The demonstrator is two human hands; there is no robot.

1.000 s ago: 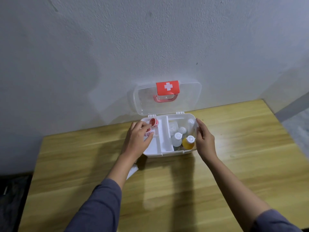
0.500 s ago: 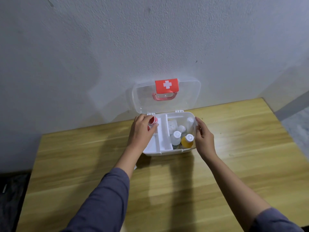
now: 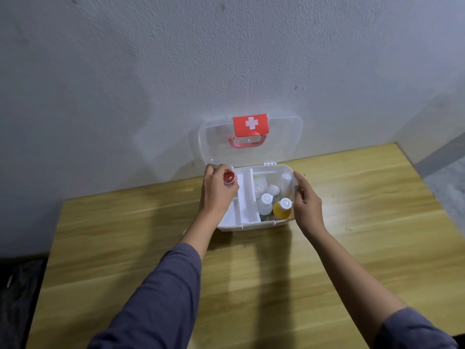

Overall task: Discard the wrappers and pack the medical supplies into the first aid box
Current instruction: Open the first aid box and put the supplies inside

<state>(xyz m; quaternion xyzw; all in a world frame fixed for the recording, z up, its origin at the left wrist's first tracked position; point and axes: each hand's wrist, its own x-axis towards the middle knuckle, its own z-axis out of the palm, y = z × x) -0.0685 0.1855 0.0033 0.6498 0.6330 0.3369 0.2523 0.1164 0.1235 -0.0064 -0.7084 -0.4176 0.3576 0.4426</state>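
Observation:
The white first aid box (image 3: 251, 225) stands open on the wooden table, its clear lid (image 3: 281, 139) with a red cross label leaning back toward the wall. My left hand (image 3: 217, 192) is over the box's left tray compartment, fingers closed on a small red roll (image 3: 229, 177). My right hand (image 3: 305, 204) rests on the box's right wall, fingers apart. In the right compartment stand a white-capped clear bottle (image 3: 265, 205), a yellow bottle (image 3: 283, 210) and other white items.
The wooden table (image 3: 352, 222) butts against a grey-white wall. A bit of white paper (image 3: 185, 232) peeks out beside my left forearm. Dark floor lies off the table's left edge, and a grey floor off its right.
My left hand has moved from the front of the tray toward the back-left corner, carrying the red roll. My right hand stays on the box's right side.

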